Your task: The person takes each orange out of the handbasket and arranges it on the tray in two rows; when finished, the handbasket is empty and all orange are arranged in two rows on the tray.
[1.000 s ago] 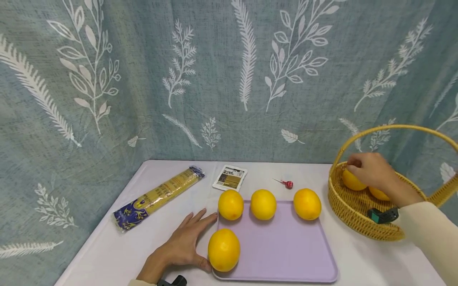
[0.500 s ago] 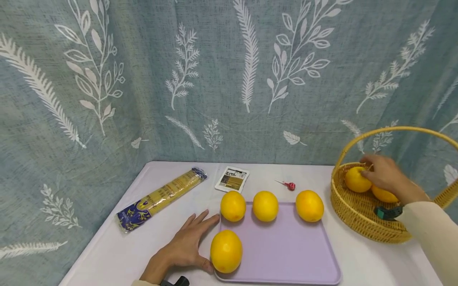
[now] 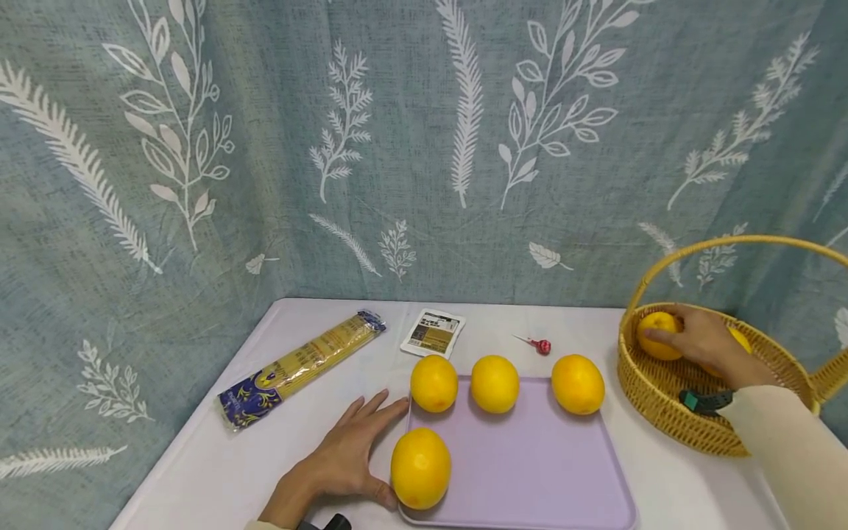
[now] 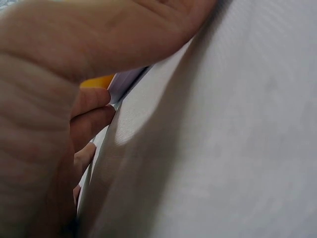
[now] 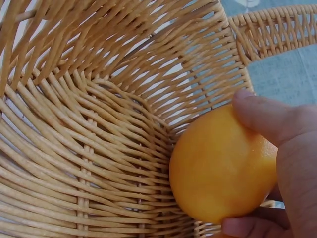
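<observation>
My right hand (image 3: pixel 712 344) reaches into a wicker basket (image 3: pixel 672 414) at the right and grips an orange (image 5: pixel 218 166), thumb on one side and fingers on the other. A second orange (image 3: pixel 739 339) lies in the basket, partly hidden by that hand. At the left, my left hand (image 3: pixel 344 458) rests on the white cloth with fingers spread, touching the left edge of a lilac tray (image 3: pixel 530 471). Beside its thumb sits an orange (image 3: pixel 420 469) on the tray's near left corner. Along the tray's far edge stand three more oranges (image 3: pixel 495 383).
A long packet of spaghetti (image 3: pixel 301 370) lies at the left. Behind the tray are a flat white packet (image 3: pixel 433 333) and a red lollipop (image 3: pixel 543 346). The basket's tall handle (image 3: pixel 748 239) arches over it. A patterned curtain (image 3: pixel 424 162) hangs behind the table.
My right hand has come down around the far-left orange in the basket and now grips it. The left hand stays in place; the head view has shifted slightly.
</observation>
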Action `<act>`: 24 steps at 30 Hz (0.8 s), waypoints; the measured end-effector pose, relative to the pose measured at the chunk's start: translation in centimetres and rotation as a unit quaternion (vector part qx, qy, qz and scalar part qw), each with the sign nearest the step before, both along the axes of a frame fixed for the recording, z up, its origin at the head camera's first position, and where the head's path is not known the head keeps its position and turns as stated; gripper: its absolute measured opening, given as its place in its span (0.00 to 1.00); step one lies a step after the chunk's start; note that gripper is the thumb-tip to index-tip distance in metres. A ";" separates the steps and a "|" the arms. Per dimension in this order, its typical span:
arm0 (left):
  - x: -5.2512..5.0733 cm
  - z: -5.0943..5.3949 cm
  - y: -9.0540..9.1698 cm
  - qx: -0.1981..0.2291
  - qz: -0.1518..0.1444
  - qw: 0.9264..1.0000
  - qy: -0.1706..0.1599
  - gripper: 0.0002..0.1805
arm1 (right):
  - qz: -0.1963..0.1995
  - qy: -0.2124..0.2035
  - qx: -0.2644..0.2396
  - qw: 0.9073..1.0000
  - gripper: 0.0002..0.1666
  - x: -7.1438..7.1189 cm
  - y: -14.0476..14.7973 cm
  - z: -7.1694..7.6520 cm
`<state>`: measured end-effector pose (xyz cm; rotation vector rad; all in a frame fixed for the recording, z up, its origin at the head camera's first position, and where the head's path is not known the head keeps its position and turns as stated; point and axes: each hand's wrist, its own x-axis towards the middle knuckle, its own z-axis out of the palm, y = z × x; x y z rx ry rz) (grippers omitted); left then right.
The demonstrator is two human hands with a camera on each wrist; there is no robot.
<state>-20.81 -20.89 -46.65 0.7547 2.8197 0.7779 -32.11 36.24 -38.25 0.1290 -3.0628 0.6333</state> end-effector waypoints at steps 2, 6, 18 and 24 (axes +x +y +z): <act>0.0 0.0 0.0 0.000 -0.002 1.000 0.001 0.73 | 0.004 0.007 -0.002 1.000 0.53 0.0 0.0 -0.1; 0.0 -0.1 -0.1 0.001 -0.003 1.000 0.000 0.73 | 0.009 -0.016 -0.030 0.999 0.53 0.0 -0.2 -0.2; 0.1 -0.2 0.0 0.001 0.011 1.000 -0.027 0.72 | -0.008 -0.090 -0.125 0.988 0.59 0.5 -0.7 -0.9; 0.1 -0.1 0.0 -0.004 0.013 1.000 -0.019 0.73 | 0.005 -0.077 -0.141 0.987 0.57 0.9 -0.9 0.1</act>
